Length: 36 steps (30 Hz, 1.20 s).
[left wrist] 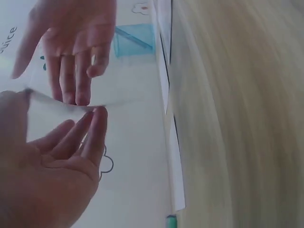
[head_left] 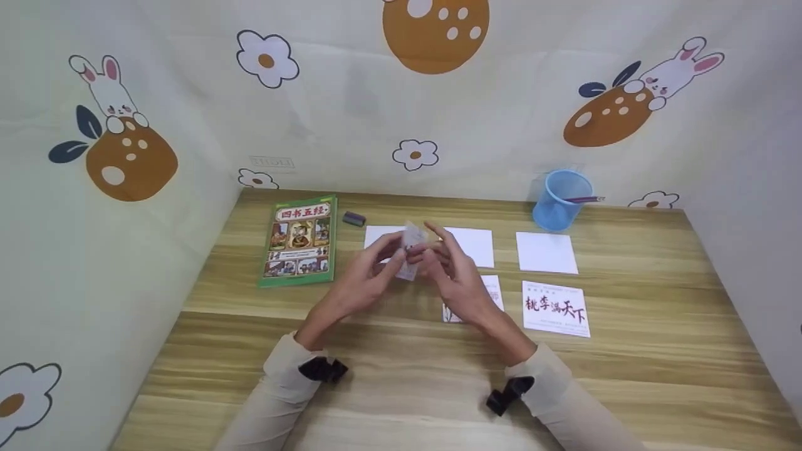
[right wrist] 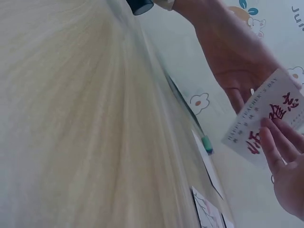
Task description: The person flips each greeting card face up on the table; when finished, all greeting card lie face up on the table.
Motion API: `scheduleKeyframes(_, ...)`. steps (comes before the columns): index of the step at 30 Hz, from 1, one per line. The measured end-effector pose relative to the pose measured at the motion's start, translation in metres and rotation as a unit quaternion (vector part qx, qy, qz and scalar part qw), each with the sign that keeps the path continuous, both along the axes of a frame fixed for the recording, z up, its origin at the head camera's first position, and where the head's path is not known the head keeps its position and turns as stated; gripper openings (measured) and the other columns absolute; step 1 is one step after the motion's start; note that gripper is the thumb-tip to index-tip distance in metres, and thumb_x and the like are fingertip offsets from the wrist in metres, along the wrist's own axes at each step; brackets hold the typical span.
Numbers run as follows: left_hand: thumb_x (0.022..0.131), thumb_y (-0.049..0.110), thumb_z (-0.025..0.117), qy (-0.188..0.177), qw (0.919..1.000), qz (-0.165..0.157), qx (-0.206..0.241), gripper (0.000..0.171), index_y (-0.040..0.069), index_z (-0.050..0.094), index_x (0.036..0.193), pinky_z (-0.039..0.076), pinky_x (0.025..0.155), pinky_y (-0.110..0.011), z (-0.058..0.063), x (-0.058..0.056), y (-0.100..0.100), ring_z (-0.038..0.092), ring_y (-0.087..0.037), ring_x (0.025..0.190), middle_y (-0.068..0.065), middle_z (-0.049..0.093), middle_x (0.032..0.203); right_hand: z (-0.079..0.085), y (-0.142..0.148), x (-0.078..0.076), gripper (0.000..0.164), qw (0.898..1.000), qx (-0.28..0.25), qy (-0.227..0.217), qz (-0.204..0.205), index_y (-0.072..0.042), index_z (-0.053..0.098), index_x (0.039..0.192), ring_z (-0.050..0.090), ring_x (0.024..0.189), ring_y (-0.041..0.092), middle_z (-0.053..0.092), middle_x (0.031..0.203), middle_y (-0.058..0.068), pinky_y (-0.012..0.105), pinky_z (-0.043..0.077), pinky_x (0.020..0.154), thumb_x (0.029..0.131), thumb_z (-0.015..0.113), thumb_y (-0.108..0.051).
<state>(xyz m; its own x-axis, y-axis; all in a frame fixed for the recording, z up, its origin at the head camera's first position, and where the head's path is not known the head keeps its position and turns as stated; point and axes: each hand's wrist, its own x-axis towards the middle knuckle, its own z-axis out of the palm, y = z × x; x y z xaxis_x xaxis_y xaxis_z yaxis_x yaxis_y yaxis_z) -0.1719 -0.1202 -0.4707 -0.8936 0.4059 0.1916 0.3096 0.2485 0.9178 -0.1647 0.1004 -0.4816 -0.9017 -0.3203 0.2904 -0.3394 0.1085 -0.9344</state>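
Note:
A small printed card (right wrist: 244, 124) with red characters and the words "Happy Teacher's Day" is held upright above the table. My left hand (head_left: 363, 279) pinches it between thumb and fingers, seen edge-on and slightly bowed in the left wrist view. My right hand (head_left: 462, 285) faces it with extended fingers, their tips touching the printed face. Beneath the right hand lies a second printed card (head_left: 494, 291), partly covered. To its right is another card with red characters (head_left: 556, 310). Behind the hands are white cards (head_left: 476, 247), one partly hidden by the left hand.
A green-bordered book (head_left: 299, 241) lies at the table's back left, with a small dark cylindrical object (head_left: 354, 218) beside it. At the back right stands a blue mesh cup (head_left: 554, 203) with pencils in it. Another white card (head_left: 546, 253) lies in front of the cup. Patterned cloth surrounds the table.

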Motion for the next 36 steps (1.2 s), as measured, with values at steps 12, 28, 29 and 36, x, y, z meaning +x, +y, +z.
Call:
scheduleKeyframes(12, 0.100, 0.008, 0.074, -0.095, 0.9890, 0.078, 0.083, 0.056, 0.004, 0.050, 0.150, 0.067, 0.089, -0.048, -0.013, -0.004, -0.002, 0.077, -0.025, 0.096, -0.020, 0.076, 0.121, -0.006, 0.006, -0.012, 0.053, 0.989, 0.114, 0.067, -0.062, -0.007, 0.062, 0.148, 0.066, 0.122, 0.023, 0.072, 0.133, 0.006, 0.048, 0.062, 0.097, 0.098, 0.079, -0.013)
scheduleKeyframes(28, 0.111, 0.021, 0.063, -0.009, 0.9986, 0.033, -0.041, 0.038, 0.020, 0.064, 0.148, 0.065, 0.092, -0.036, -0.012, -0.012, -0.016, 0.077, -0.023, 0.105, -0.012, 0.076, 0.132, -0.005, 0.005, -0.006, 0.064, 0.961, 0.216, 0.122, -0.123, -0.014, 0.067, 0.143, 0.063, 0.094, 0.022, 0.068, 0.103, 0.004, 0.033, 0.053, 0.085, 0.086, 0.094, -0.024)
scheduleKeyframes(29, 0.110, 0.021, 0.063, -0.009, 0.9989, 0.011, -0.045, 0.038, 0.019, 0.064, 0.148, 0.065, 0.092, -0.037, -0.012, -0.012, -0.017, 0.077, -0.024, 0.107, -0.013, 0.074, 0.134, -0.005, 0.004, -0.006, 0.067, 0.958, 0.225, 0.131, -0.115, -0.014, 0.066, 0.145, 0.064, 0.104, 0.024, 0.070, 0.113, 0.004, 0.037, 0.054, 0.095, 0.085, 0.094, -0.025)
scheduleKeyframes(36, 0.106, 0.021, 0.070, -0.061, 0.9977, -0.027, -0.007, 0.030, 0.009, 0.070, 0.134, 0.067, 0.091, -0.036, -0.009, -0.013, -0.022, 0.079, -0.030, 0.108, -0.016, 0.074, 0.124, -0.009, 0.003, -0.003, 0.044, 0.950, 0.258, 0.140, -0.109, -0.015, 0.075, 0.129, 0.066, 0.123, 0.024, 0.073, 0.129, 0.003, 0.050, 0.050, 0.113, 0.090, 0.090, -0.032)
